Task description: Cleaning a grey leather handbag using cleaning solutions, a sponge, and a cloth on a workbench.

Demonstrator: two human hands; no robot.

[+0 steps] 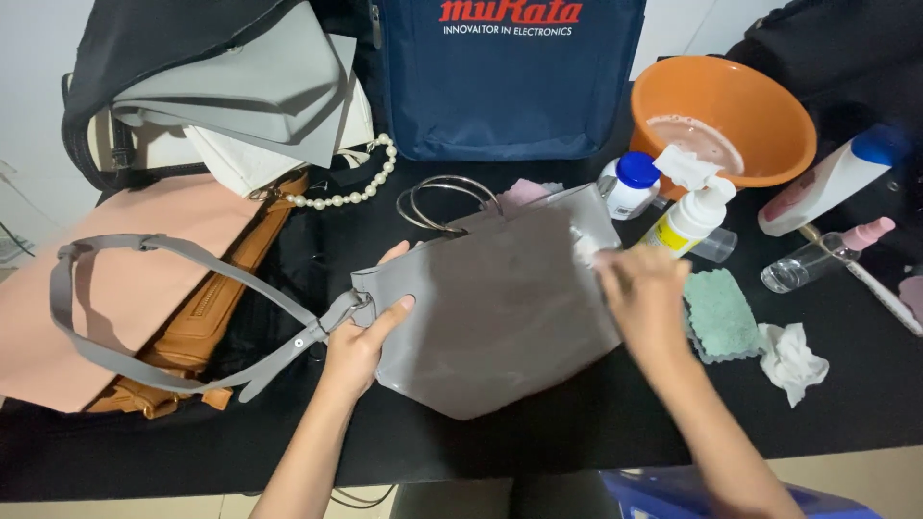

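Note:
A grey handbag (495, 308) lies flat on the black table (577, 423), with round metal handles at its far edge and a long grey strap (144, 245) trailing to the left. My left hand (363, 332) grips the bag's left side, thumb on top. My right hand (642, 293) rests blurred on the bag's upper right corner, pressing a small white tissue (585, 252) against the surface.
An orange basin (760, 101), white bottles (687, 216), a small blue-capped jar (630, 183), a green cloth (721, 312) and a crumpled tissue (790, 358) stand to the right. A navy bag (500, 86) sits behind. Pink, tan, white and grey bags with a pearl strand (361, 187) pile at left.

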